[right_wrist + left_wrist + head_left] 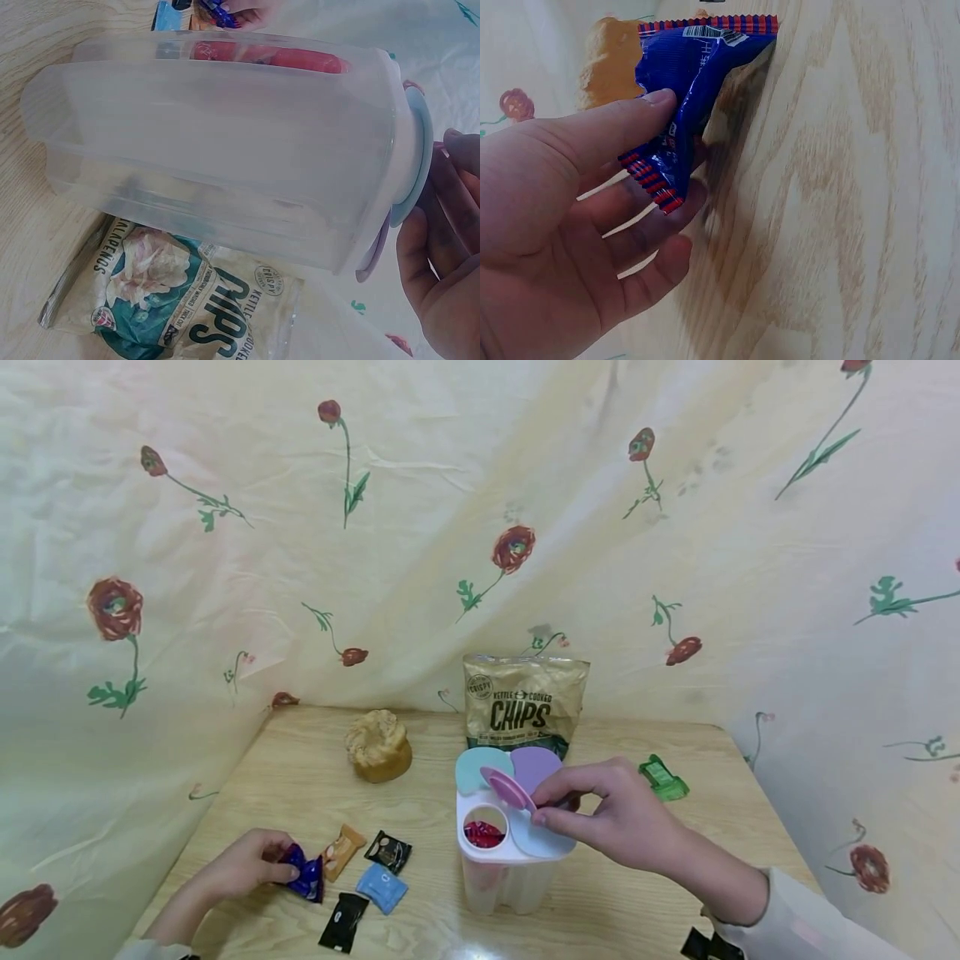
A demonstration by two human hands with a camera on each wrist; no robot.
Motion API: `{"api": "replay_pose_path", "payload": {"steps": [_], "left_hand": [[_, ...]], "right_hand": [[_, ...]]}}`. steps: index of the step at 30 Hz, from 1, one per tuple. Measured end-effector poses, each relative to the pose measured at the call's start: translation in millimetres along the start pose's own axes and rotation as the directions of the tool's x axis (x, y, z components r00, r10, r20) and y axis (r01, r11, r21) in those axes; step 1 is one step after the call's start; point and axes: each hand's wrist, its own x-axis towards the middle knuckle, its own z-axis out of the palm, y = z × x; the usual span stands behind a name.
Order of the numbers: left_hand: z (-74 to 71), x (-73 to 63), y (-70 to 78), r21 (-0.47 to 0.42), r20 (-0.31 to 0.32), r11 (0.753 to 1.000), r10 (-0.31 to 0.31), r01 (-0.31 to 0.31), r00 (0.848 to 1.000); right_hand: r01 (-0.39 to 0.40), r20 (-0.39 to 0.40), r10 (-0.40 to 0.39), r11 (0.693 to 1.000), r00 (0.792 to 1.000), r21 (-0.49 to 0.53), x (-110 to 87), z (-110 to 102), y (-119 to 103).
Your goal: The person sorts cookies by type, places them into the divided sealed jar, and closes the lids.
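My left hand [243, 862] pinches a shiny dark blue snack packet [305, 875] near the table's left side. In the left wrist view the packet [686, 75] shows red-striped crimped ends and a barcode, with the thumb across it. My right hand [618, 814] pinches the raised pink lid [507, 788] of a clear storage container [482, 885]. Below that lid, the round opening shows red packets [484, 835] inside. Teal [480, 768], purple [534, 767] and light blue lids [542, 839] cover the other openings. The red packets [270, 58] show through the wall in the right wrist view.
An orange packet [343, 852], two black packets [388, 851] and a light blue one [382, 887] lie beside the left hand. A chips bag [525, 702] stands behind the container, a round brown item [378, 746] back left, and a green packet [663, 778] right.
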Motion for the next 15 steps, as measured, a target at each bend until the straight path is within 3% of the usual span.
{"api": "replay_pose_path", "payload": {"steps": [6, 15], "left_hand": [[-3.2, 0.7, -0.5, -0.024, -0.011, 1.000, 0.007, -0.008, 1.000], [-8.4, -0.8, 13.1, 0.086, -0.155, 0.996, 0.042, -0.028, 0.987]], "right_hand": [[0.005, -0.001, -0.005, 1.000, 1.000, -0.003, -0.1, 0, 0], [0.018, -0.006, -0.018, 1.000, 1.000, -0.002, -0.1, 0, 1]]}}
